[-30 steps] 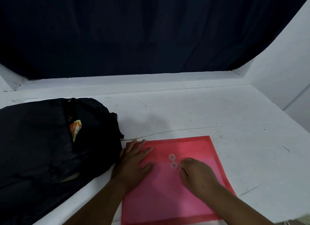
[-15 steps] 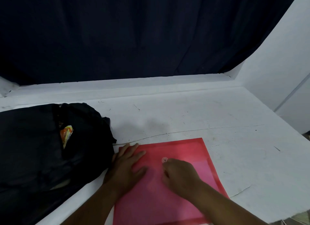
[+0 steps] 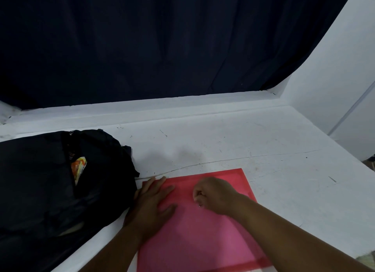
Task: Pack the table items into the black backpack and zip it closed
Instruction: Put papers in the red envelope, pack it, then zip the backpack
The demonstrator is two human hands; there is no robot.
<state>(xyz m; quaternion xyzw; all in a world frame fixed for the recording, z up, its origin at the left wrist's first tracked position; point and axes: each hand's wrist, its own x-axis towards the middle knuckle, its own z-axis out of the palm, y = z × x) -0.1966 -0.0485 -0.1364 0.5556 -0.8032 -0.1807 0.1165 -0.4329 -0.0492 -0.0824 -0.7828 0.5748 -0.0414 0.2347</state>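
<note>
Backpack, black and one in number, lies at the table's left, unzipped, beside one red folder. The folder is pressed flat by the left hand, fingers straight. The right hand is curled at the clasp; what it pinches cannot be told. The closure is best fastened fully before the folder is slid in.
</note>
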